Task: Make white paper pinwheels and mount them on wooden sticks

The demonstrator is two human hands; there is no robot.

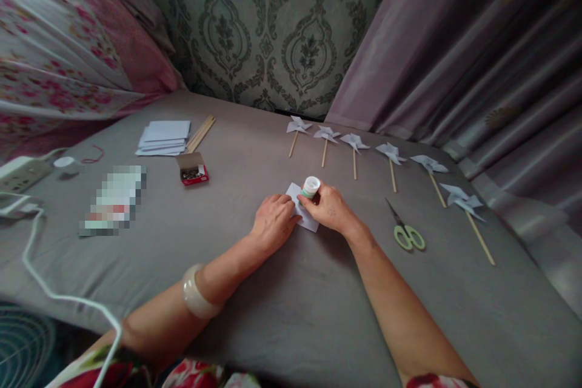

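A small piece of white paper point(310, 223) lies on the grey cloth surface in front of me. My left hand point(274, 222) is closed at the paper's left edge, fingertips pressing and holding it. In my right hand point(331, 207) is a white glue stick point(311, 186) with a green band, gripped with its round hollow white end upward. Its lower end is over the paper and mostly hidden by my fingers, so contact cannot be made out. Several finished paper pinwheels point(354, 142) on wooden sticks lie in a curved row at the back and right.
Green-handled scissors point(408, 236) lie to the right. At the left are a stack of white paper point(164, 137), wooden sticks point(200, 133), an open red box point(194, 176) of small metal pieces, a blurred packet point(113, 200), a white cap point(67, 164), a power strip point(22, 174) and a white cable point(68, 298).
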